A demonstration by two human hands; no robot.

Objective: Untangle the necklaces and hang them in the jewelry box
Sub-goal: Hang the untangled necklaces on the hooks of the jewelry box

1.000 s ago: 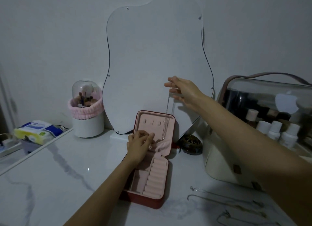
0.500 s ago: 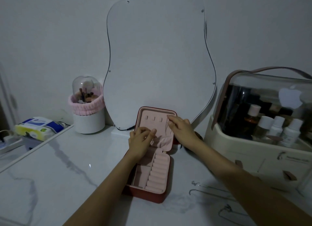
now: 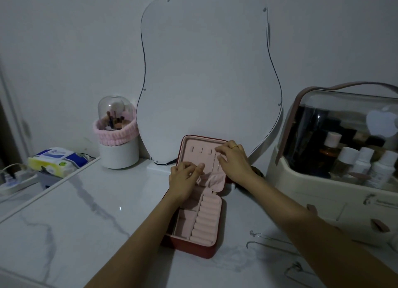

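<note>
One red, pink-lined rectangular jewelry box (image 3: 195,243) lies open on the white marble-patterned tabletop (image 3: 71,219), its lid (image 3: 189,146) standing upright against the wavy-edged frameless mirror (image 3: 204,72). Both of the person's hands are at the lid. The right hand (image 3: 233,160), with one gold ring on a finger, has its fingertips curled and pinched at the top of one thin silver necklace chain (image 3: 213,167), up by the rightmost of the small hooks on the lid; three other hooks show to its left. The chain hangs down the lid lining towards the gathered pink pocket (image 3: 212,180). The left hand (image 3: 185,179) rests at the lower part of the lid with its fingers curled, thumb towards the chain; I cannot tell whether it grips anything. The box's base holds one column of pink ring rolls (image 3: 205,219) and open compartments beside it. Near the right forearm, more thin silver necklaces (image 3: 267,240) lie loose on the tabletop, their count unclear. To the left stand one white brush holder with a clear dome and pink band (image 3: 117,135) and one pack of wipes (image 3: 56,162); to the right is one cream cosmetics case with a clear lid (image 3: 336,158), with bottles inside.
</note>
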